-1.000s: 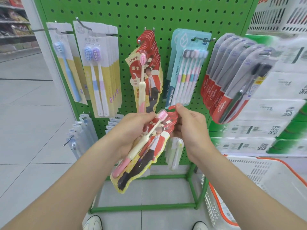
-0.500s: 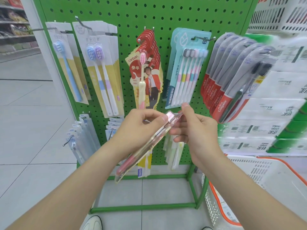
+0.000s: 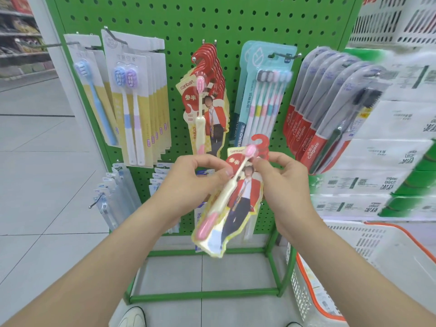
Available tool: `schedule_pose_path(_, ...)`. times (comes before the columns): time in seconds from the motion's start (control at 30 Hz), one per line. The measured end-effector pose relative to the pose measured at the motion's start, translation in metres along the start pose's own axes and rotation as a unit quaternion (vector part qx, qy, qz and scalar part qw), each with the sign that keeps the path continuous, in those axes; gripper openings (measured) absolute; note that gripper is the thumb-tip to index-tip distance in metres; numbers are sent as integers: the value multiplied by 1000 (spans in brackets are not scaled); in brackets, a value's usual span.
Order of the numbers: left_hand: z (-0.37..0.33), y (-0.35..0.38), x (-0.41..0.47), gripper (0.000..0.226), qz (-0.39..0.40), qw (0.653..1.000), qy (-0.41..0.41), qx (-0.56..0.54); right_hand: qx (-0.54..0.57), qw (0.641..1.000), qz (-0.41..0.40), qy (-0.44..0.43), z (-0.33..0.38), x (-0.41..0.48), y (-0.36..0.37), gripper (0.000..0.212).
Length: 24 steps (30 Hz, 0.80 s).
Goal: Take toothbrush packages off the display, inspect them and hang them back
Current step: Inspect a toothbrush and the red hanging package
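Currently mid-inspection: left hand [image 3: 193, 182] and right hand [image 3: 283, 185] both pinch one canban toothbrush package [image 3: 243, 197] (front facing camera); rehanging on hook [image 3: 194, 58] pending.

Both bare forearms reach forward and inward, with the hands level and close together. The left hand [image 3: 195, 182] pinches a toothbrush package [image 3: 238, 204] by its left edge, fingers curled. The right hand [image 3: 285, 182] pinches its upper right edge.

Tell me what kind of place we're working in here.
Most likely a supermarket or convenience store aisle: a green pegboard display hung with toothbrush packages, stacked paper-goods packs on the right, and a white shopping basket with an orange rim.
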<state>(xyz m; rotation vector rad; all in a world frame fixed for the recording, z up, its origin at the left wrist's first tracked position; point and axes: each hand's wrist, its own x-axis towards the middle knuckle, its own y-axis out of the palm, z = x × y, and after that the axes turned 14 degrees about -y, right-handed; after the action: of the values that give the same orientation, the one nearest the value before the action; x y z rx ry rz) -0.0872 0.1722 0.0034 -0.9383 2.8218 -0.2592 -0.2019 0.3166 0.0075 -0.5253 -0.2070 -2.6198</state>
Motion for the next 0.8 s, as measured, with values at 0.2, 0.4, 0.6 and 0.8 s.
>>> schedule_pose_path(0.2,-1,-3,-5,27,64,994,-20,85,21,996,-91,-12,-11,9,-7,14)
schedule_pose_path(0.4,0,-3,-8,56,93,989,-19,117,28,998,-59,-8,-12,10,-11,15)
schedule_pose_path(0.6,0,-5,-8,85,124,980,6,153,29,997,-63,-30,-12,10,-12,16)
schedule_pose_path(0.8,1,-4,-7,83,129,983,-1,132,60,996,-46,-50,-10,9,-10,15)
